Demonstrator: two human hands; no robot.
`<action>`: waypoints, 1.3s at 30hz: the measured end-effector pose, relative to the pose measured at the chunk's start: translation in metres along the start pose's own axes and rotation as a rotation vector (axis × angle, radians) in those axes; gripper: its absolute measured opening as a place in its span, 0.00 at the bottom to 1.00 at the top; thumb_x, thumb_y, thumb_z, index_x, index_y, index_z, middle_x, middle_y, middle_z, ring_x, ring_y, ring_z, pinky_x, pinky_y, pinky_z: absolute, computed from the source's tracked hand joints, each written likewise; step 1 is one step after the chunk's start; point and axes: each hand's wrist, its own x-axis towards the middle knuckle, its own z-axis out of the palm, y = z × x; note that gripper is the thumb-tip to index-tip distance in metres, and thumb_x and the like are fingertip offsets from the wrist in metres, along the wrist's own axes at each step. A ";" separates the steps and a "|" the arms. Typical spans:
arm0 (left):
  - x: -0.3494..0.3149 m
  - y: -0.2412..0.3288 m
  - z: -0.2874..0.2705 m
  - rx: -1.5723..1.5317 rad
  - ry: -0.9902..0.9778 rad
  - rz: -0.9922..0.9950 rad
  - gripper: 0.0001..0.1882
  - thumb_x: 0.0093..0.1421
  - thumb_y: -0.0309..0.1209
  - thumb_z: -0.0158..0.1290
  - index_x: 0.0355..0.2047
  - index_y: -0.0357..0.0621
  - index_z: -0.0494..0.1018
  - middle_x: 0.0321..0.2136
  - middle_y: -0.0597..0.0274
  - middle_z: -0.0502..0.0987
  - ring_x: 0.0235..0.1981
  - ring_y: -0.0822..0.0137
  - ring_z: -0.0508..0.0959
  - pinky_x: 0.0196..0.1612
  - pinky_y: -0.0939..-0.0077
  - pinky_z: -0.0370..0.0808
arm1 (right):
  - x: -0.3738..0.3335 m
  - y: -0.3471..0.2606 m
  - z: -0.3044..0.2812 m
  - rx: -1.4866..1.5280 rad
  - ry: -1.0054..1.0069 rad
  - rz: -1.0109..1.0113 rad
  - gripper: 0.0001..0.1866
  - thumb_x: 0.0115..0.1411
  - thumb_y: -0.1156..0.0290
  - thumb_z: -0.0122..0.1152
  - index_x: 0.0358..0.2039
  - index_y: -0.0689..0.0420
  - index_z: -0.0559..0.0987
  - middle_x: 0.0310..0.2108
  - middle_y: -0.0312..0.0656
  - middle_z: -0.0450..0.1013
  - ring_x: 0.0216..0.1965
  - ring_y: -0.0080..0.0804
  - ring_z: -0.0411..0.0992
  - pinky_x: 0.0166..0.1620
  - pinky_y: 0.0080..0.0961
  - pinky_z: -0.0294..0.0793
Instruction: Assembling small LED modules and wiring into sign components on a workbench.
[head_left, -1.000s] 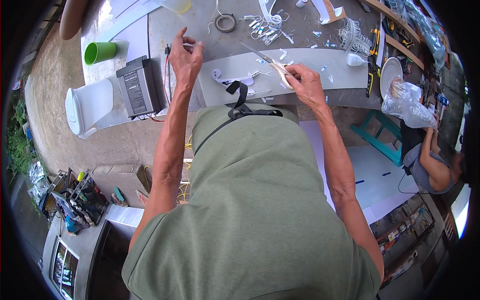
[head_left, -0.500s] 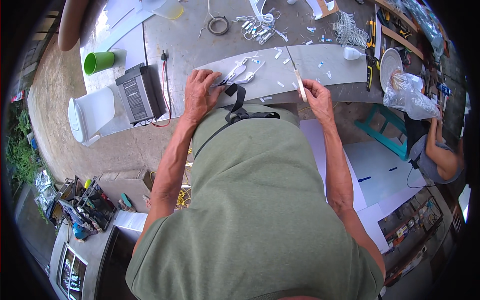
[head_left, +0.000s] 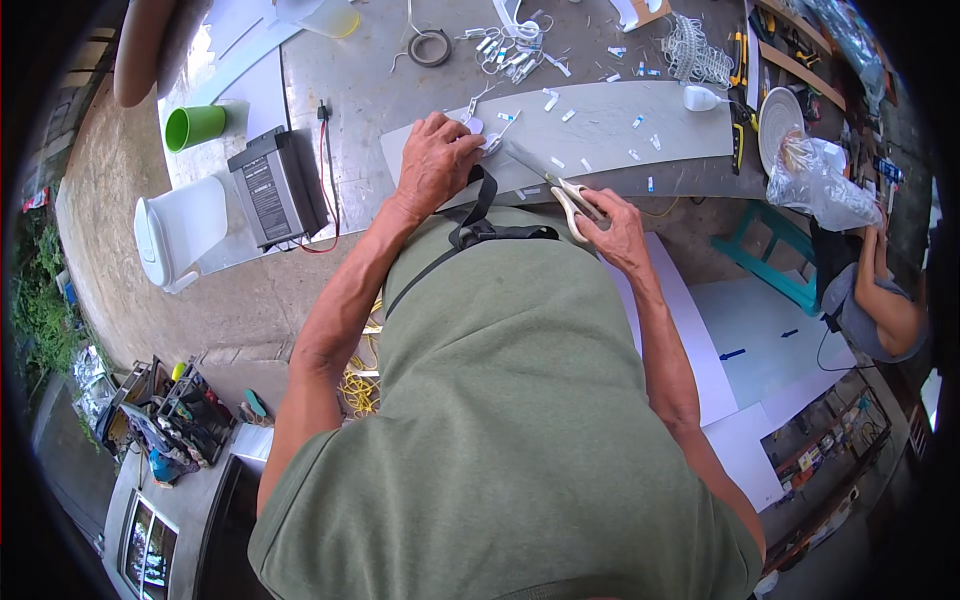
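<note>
My left hand (head_left: pixel 432 168) is closed on a white plastic piece with thin wires (head_left: pixel 491 142), at the left part of a curved grey sheet (head_left: pixel 690 120) on the table. Its fingers partly cover the piece. In my right hand (head_left: pixel 622 236) is a pair of scissors (head_left: pixel 566 190) with cream handles, its blades pointing left toward the piece but apart from my left fingers. Small white tabs with blue marks, such as one tab (head_left: pixel 551 93), lie scattered on and beyond the sheet. A tangle of white wired modules (head_left: pixel 520 55) lies farther back.
A roll of dark tape (head_left: pixel 430 48), a black battery box (head_left: pixel 275 190), a green cup (head_left: pixel 195 127) and a clear container (head_left: pixel 185 230) stand left. At right are a white bottle (head_left: pixel 702 98), tools, a teal stool (head_left: pixel 770 250) and another person (head_left: pixel 878 305) holding a plastic bag.
My left hand has moved right and slightly up with the white piece. The right hand has come left and down, turning the scissors so the blades point left.
</note>
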 end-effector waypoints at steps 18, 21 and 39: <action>0.006 -0.008 0.011 -0.127 -0.018 -0.014 0.09 0.51 0.32 0.66 0.34 0.55 0.86 0.32 0.72 0.83 0.39 0.64 0.75 0.42 0.68 0.69 | 0.018 -0.013 0.003 0.007 -0.006 0.006 0.23 0.56 0.62 0.66 0.48 0.64 0.82 0.37 0.49 0.79 0.36 0.47 0.78 0.44 0.38 0.76; 0.006 -0.008 0.011 -0.143 -0.022 -0.017 0.09 0.51 0.31 0.66 0.35 0.55 0.86 0.32 0.72 0.83 0.39 0.64 0.75 0.43 0.68 0.69 | 0.019 -0.012 0.003 0.014 -0.005 0.008 0.21 0.56 0.63 0.66 0.47 0.63 0.83 0.35 0.49 0.79 0.35 0.45 0.78 0.42 0.37 0.76; 0.008 -0.005 0.006 -0.117 -0.063 -0.027 0.11 0.51 0.31 0.67 0.37 0.55 0.87 0.33 0.71 0.84 0.39 0.64 0.76 0.45 0.69 0.73 | 0.025 -0.003 0.007 0.003 -0.009 0.020 0.18 0.56 0.65 0.67 0.46 0.60 0.85 0.30 0.46 0.79 0.29 0.36 0.76 0.35 0.32 0.74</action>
